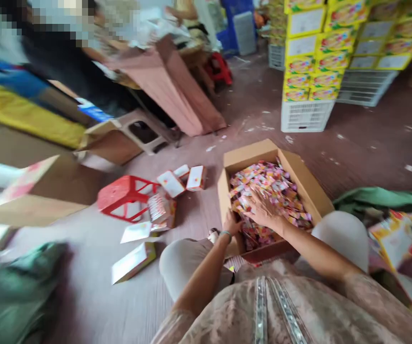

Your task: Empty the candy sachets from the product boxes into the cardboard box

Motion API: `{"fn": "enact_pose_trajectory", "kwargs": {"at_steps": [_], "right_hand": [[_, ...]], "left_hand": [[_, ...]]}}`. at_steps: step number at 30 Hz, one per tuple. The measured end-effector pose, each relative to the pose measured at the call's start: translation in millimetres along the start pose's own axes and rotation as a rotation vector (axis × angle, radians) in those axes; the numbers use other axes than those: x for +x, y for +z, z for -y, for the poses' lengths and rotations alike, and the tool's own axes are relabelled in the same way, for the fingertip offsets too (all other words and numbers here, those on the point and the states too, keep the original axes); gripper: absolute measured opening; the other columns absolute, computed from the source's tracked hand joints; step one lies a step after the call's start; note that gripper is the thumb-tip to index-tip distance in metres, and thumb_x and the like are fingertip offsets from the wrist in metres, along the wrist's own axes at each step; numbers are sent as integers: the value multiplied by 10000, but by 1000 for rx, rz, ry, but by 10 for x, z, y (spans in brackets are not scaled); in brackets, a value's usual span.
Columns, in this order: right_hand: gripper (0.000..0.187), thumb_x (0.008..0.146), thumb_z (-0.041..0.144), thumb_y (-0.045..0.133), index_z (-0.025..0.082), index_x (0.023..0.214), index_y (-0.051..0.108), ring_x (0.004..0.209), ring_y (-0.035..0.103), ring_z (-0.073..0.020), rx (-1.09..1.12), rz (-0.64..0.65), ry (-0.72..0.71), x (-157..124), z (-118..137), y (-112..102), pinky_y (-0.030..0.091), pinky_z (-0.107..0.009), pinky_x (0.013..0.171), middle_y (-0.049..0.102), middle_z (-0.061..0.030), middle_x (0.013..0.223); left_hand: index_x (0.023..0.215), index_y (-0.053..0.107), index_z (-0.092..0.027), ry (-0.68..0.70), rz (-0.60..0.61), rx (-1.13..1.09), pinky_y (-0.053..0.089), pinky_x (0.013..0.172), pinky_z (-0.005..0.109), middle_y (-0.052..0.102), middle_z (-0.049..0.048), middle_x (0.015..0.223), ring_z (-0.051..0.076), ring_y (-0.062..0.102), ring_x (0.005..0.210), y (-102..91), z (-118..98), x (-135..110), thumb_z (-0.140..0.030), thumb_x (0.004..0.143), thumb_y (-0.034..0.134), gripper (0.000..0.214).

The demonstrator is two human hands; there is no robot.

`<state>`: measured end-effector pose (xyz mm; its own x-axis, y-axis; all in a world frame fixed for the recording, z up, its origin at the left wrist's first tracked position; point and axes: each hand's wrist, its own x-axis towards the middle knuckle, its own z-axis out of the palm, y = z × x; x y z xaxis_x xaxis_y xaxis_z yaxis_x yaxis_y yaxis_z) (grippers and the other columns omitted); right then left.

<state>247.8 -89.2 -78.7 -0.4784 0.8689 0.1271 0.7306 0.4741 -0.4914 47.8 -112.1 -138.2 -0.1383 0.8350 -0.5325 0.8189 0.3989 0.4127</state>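
Observation:
An open cardboard box [308, 184] stands on the floor between my knees. Small, colourful wrapped packets [288, 196] fill much of it. My left hand [232, 225] grips the near part of the box's left wall, its fingers bent over the rim. Spread flat, my right hand [263, 208] lies on top of the packets with its fingers stretched out. I see nothing held in the right hand.
To the left are a tipped red stool [116, 193] and several small white-topped boxes [196, 178]. Yellow cartons [301, 62] are stacked on a white crate [306, 115]. Green sacking [378, 196] lies right. A person [66, 62] is near a cloth-draped table [170, 86].

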Motion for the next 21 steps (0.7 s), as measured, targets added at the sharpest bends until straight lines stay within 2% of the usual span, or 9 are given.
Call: {"fn": "enact_pose_trajectory", "kwargs": {"at_steps": [2,4,6,8,10,13,17,21], "right_hand": [[570,1008,409,608,193,1533,560,1580,257,-400,30,9,-33,312,12,194,216,-676,1254,370,-193,1679],[620,991,429,629,223,1565,523,1587,232,-413,28,64,-52,566,-13,395,200,-708,1238,357,-186,1689],[701,976,493,635,249,1610,462,1597,188,-433,-17,178,-26,712,-92,584,182,-725,1228,310,-174,1714],[744,956,564,634,265,1615,459,1603,152,-449,-104,320,39,736,-228,742,132,-717,1238,284,-148,1731],[712,943,593,627,267,1568,531,1602,146,-456,-204,409,96,661,-393,848,70,-696,1253,304,-121,1728],[623,952,566,599,267,1498,613,1601,172,-443,-314,397,130,457,-618,898,23,-675,1260,367,-103,1701],[624,935,586,579,294,1484,630,1600,211,-423,-380,388,198,121,-876,884,26,-677,1263,426,-106,1668],[654,900,630,571,316,1469,644,1593,242,-434,-372,421,306,-283,-1180,923,105,-719,1248,468,-118,1636]], "left_hand": [[1659,120,36,-45,-23,-42,251,1297,405,164,313,1718,357,193,1618,81,57,-5,-260,862,635,994],[1662,152,32,-69,-36,-85,241,1303,357,161,282,1730,324,195,1622,143,114,14,-254,897,596,930],[1687,159,-37,-84,-47,-129,276,1290,341,184,223,1745,293,259,1607,196,158,29,-241,928,542,874],[1711,141,-132,-101,-51,-167,329,1266,350,223,161,1751,278,362,1564,247,184,28,-207,939,492,851],[1721,119,-198,-117,-51,-183,391,1229,385,285,126,1737,295,480,1485,292,194,19,-182,932,473,865],[1724,124,-238,-124,-63,-184,463,1165,415,343,106,1714,322,593,1368,343,199,19,-173,914,484,889],[1725,118,-233,-123,-65,-172,485,1142,396,330,99,1722,309,628,1326,386,212,84,-152,900,477,902],[1724,144,-253,-128,-82,-117,452,1167,351,252,97,1752,286,581,1392,354,166,135,-126,908,455,882]]}}
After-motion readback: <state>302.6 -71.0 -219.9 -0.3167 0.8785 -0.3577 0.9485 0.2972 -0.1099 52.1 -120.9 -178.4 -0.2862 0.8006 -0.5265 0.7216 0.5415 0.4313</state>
